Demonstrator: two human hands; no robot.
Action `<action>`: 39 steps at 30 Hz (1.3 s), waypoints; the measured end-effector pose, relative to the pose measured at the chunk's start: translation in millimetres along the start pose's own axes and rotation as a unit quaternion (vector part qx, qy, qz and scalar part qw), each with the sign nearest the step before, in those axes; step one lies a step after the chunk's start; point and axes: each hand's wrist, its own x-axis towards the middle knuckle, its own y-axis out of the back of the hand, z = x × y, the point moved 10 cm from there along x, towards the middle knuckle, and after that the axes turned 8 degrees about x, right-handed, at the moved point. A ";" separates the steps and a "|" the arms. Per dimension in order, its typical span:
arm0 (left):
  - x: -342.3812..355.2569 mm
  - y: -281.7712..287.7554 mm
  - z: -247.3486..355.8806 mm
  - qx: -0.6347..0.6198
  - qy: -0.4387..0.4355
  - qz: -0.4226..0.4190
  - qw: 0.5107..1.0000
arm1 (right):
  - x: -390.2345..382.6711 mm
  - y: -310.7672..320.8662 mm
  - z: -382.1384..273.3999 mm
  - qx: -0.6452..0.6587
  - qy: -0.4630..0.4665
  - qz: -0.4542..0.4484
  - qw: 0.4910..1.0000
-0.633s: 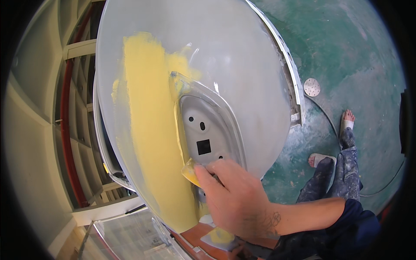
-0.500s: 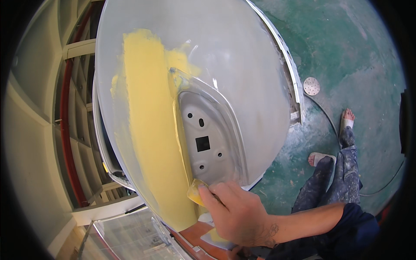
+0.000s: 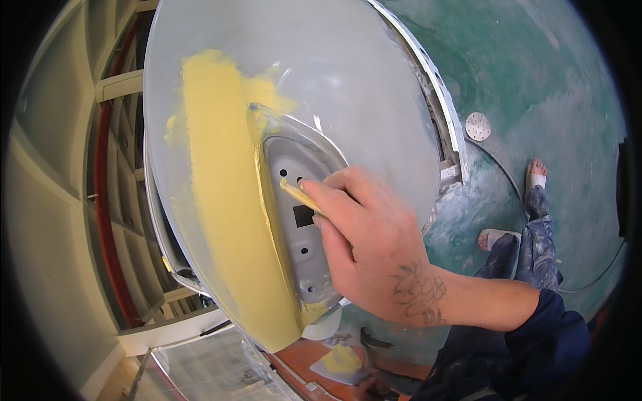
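Note:
A grey car body panel (image 3: 374, 100) carries a broad strip of yellow putty (image 3: 227, 200) beside a recess (image 3: 287, 150) with several holes. Over that recess, my right hand (image 3: 374, 234) pinches a thin putty spreader (image 3: 301, 196) smeared yellow, seen nearly edge-on. Whether its tip touches the metal I cannot tell. Low in the view, a pale putty board (image 3: 339, 366) bears a heap of yellow putty. My left hand (image 3: 369, 387), dim and partly hidden, grips the board's edge.
Left of the panel stands a cream frame with a red pipe (image 3: 107, 214). A round perforated sander pad (image 3: 477, 126) with a hose lies on the green floor (image 3: 562, 113). My feet, in sandals, are at the right. A glass-like pane (image 3: 207, 367) is at lower left.
My right hand has gone up from the lower end of the recess to its middle, taking the spreader off the putty's edge. The putty at the recess's bottom corner now shows.

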 end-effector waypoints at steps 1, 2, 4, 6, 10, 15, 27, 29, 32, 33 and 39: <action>-2.1 -4.1 4.4 -0.001 -0.011 0.001 1.000 | 7.2 -0.1 0.0 -0.004 0.015 0.013 1.000; -1.7 -6.8 6.1 0.003 -0.011 0.000 1.000 | 15.5 -1.6 2.0 -0.008 0.015 0.009 1.000; -0.6 -7.2 5.2 0.003 -0.008 -0.002 1.000 | 27.9 -4.9 3.3 -0.016 0.017 0.001 1.000; 0.7 -7.3 5.3 0.003 -0.010 -0.002 1.000 | 35.1 -11.2 -0.2 -0.026 0.020 -0.022 0.999; 4.4 -6.9 7.0 0.009 -0.014 -0.006 1.000 | 28.4 -15.3 -10.0 -0.034 0.048 -0.034 0.998; 5.8 -5.2 7.9 0.003 -0.014 -0.004 1.000 | -26.3 -34.0 -18.5 -0.016 0.010 -0.112 0.993; 12.9 5.0 -1.6 -0.004 -0.013 -0.019 1.000 | -127.5 -51.5 -60.7 -0.121 0.058 -0.247 0.960; 13.7 6.2 -2.6 -0.005 -0.012 -0.019 1.000 | -130.4 -47.3 -65.4 -0.131 0.049 -0.262 0.955; 16.1 7.8 -2.8 -0.003 -0.020 -0.019 1.000 | -128.8 -29.8 -63.4 -0.092 0.007 -0.197 0.976; 17.1 8.3 -3.7 -0.003 -0.021 -0.020 1.000 | -126.1 -21.9 -54.4 -0.065 -0.017 -0.144 0.987; 23.8 11.9 -11.8 -0.010 -0.025 -0.018 0.999 | -106.1 -17.1 -16.6 -0.024 -0.015 -0.077 0.997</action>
